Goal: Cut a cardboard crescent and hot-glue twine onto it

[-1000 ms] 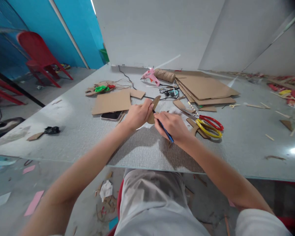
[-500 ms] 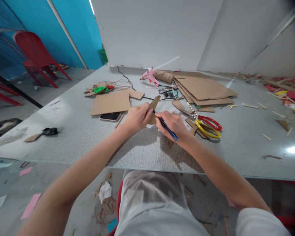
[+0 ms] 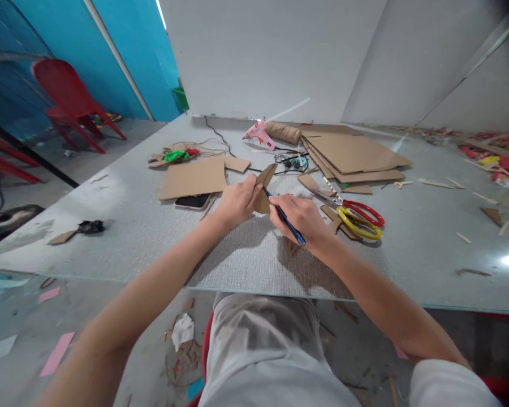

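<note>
Between my hands is a small cut piece of brown cardboard with a pointed upper end. My left hand grips its left side, fingers pressed together. A dark blue pen is held in my right hand, its tip at the cardboard's face. Just right of that hand lie scissors with one red and one yellow handle, beside several cardboard scraps. Left of my left hand, a flat cardboard sheet partly covers a phone.
A pink glue gun, a roll of twine and stacked cardboard sheets lie at the back by the white panel. A cardboard piece with green and red bits is at back left. Black tape sits far left.
The pen's tip has shifted slightly on the cardboard, and my right hand with it. My left hand keeps its hold. The whole view has moved a little.
</note>
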The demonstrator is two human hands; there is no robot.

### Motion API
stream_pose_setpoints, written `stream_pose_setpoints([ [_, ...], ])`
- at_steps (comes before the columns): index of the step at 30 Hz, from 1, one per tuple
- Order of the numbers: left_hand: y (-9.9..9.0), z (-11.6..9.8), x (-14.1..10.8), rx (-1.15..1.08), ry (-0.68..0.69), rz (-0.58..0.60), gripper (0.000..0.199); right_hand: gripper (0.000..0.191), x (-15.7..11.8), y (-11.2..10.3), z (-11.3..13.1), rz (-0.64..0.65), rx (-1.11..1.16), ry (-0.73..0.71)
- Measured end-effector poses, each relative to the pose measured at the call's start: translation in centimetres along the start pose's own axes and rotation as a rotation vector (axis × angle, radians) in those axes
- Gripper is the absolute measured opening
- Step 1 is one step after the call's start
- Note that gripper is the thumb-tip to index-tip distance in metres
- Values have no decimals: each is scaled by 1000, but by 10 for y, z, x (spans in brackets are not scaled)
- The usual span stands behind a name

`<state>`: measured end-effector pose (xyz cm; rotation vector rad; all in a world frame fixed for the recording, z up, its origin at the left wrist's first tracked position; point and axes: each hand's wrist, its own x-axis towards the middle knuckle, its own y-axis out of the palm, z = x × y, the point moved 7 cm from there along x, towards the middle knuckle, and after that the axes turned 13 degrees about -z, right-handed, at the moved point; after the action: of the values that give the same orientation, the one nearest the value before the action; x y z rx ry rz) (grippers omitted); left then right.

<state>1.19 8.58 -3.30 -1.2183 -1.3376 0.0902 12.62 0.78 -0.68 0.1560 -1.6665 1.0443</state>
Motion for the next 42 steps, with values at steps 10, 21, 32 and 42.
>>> stream_pose_setpoints([
  [10, -6, -1, -1, -200, 10, 31, 25, 16, 0, 2, -2, 68, -6, 16],
  [21, -2, -2, -2, -217, 136, 55, 24, 19, 2, -4, 5, 47, -43, -114],
  [32, -4, -11, -3, -120, 245, 55, 30, 21, 2, 3, 0, 115, -81, -139],
  [42, 1, -5, 1, -142, 190, 48, 28, 19, 1, -2, 1, 57, -77, -130],
])
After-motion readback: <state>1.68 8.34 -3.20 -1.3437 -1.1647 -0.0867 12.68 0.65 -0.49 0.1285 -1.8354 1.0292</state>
